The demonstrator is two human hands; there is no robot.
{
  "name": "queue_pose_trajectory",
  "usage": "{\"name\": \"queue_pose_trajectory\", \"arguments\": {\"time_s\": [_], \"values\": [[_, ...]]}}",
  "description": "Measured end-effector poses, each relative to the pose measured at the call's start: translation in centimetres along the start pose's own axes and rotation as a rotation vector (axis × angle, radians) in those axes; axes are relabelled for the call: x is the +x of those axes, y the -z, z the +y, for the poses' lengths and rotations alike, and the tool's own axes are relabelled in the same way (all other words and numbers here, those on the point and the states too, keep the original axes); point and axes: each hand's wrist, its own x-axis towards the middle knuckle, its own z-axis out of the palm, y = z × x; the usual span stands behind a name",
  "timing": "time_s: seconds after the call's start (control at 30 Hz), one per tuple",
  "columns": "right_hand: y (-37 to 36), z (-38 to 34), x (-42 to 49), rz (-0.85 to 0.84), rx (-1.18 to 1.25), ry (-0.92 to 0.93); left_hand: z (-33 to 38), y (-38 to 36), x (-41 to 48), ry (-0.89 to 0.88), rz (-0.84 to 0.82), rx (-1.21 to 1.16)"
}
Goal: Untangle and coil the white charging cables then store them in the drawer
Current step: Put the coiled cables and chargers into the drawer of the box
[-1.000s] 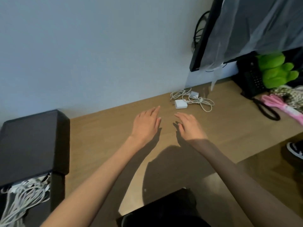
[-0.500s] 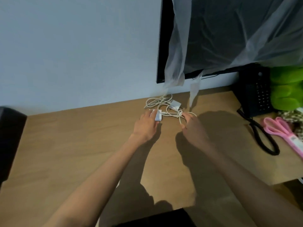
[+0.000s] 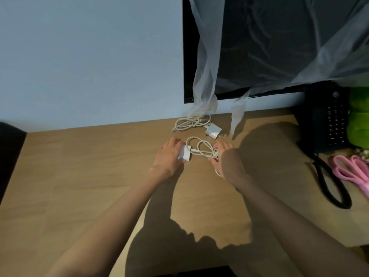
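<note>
While my left hand (image 3: 168,155) is gripping the white adapter (image 3: 185,156), my right hand (image 3: 227,158) is pinching its cable (image 3: 207,154), lying at nine o'clock of it.

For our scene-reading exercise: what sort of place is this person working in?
Probably a desk in a home or hotel room: a wooden desktop, a dark screen draped in plastic film and a black desk phone.

Both arms are angling in toward mid-frame.
The left hand (image 3: 169,154) is gripping the white charger block (image 3: 184,155); the right hand (image 3: 227,159) is pinching its cable (image 3: 205,154), fingers curled.
</note>
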Motion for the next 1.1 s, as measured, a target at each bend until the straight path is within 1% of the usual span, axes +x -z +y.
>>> {"name": "queue_pose_trajectory", "arguments": {"time_s": [0.1, 0.2, 0.33, 0.43, 0.6, 0.83, 1.0, 1.1], "values": [[0.1, -0.3, -1.2, -0.076, -0.007, 0.040, -0.5, -0.2, -1.8, 0.011, -0.052, 0.029], [-0.3, -0.6, -2.0, -0.134, -0.015, 0.098, -0.6, -0.6, -3.4, 0.038, -0.037, 0.059], [-0.5, -1.3, -2.0, -0.210, -0.121, 0.151, -0.8, -0.8, -4.8, 0.092, -0.026, 0.000], [-0.2, -2.3, -2.1, -0.210, -0.110, 0.169, -1.1, 0.0, -6.0, 0.127, -0.008, -0.071], [0.8, -5.6, -3.1, -0.144, 0.012, 0.239, -2.2, 2.5, -9.6, 0.186, 0.098, -0.128], [1.1, -13.5, -4.7, -0.076, 0.116, 0.430, -7.0, 6.1, -16.1, 0.293, 0.256, -0.236], [0.0, -22.3, -6.1, -0.086, 0.264, 0.478, -12.5, 8.5, -21.3, 0.408, 0.318, -0.458], [-1.3, -28.6, -7.6, -0.126, 0.367, 0.422, -16.1, 9.9, -25.0, 0.486, 0.374, -0.662]]}}
